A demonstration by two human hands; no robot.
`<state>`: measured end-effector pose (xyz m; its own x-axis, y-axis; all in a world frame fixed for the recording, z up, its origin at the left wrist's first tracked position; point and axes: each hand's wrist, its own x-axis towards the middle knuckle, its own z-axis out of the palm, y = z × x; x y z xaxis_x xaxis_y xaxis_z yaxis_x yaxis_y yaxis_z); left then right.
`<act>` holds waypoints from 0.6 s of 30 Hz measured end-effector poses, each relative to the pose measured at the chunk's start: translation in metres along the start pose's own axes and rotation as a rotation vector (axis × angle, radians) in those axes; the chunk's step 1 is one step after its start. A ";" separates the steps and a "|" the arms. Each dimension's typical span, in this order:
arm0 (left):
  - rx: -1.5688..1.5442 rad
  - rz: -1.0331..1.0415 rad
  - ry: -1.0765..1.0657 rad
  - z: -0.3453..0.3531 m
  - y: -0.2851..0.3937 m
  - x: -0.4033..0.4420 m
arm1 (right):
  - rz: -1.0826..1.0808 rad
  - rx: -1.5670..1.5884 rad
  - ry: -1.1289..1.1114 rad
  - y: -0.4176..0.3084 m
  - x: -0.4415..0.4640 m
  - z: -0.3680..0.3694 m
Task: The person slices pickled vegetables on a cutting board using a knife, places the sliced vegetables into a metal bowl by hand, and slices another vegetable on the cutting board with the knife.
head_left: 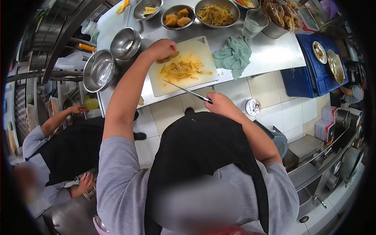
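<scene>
My right hand is closed around the handle of a kitchen knife, whose blade points left over the near edge of a white cutting board. On the board lies a loose heap of yellow vegetable strips. At the board's far left, my left hand is closed with fingers curled down on a brownish-green piece of vegetable; its exact kind is unclear. A crumpled green cloth lies just right of the board.
Metal bowls stand left, one inside another and a larger one. Along the back are a bowl of shredded strips, a bowl of orange-brown chunks and a glass. A co-worker stands at left. Blue containers stand right.
</scene>
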<state>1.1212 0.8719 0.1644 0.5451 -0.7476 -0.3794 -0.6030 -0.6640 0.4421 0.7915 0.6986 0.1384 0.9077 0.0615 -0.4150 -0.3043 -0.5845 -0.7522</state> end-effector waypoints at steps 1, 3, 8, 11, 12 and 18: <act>0.073 0.009 -0.004 0.003 0.000 0.001 | 0.003 0.001 0.002 0.001 -0.001 -0.001; 0.144 0.069 0.055 0.008 -0.004 -0.003 | 0.012 0.004 -0.001 0.000 -0.002 0.000; 0.157 0.015 0.059 0.012 -0.003 -0.004 | -0.005 -0.013 0.010 0.001 -0.005 -0.005; 0.183 0.002 0.015 0.015 -0.006 -0.005 | -0.033 -0.053 -0.002 0.001 -0.006 -0.005; 0.227 0.085 0.041 0.014 -0.006 -0.007 | -0.050 -0.070 -0.008 0.002 -0.007 -0.005; 0.020 -0.031 0.135 -0.003 -0.007 -0.023 | -0.159 -0.206 0.035 -0.011 -0.012 -0.012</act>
<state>1.1146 0.8936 0.1728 0.6362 -0.7191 -0.2794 -0.5954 -0.6880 0.4149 0.7875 0.6947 0.1584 0.9499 0.1399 -0.2793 -0.0949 -0.7227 -0.6847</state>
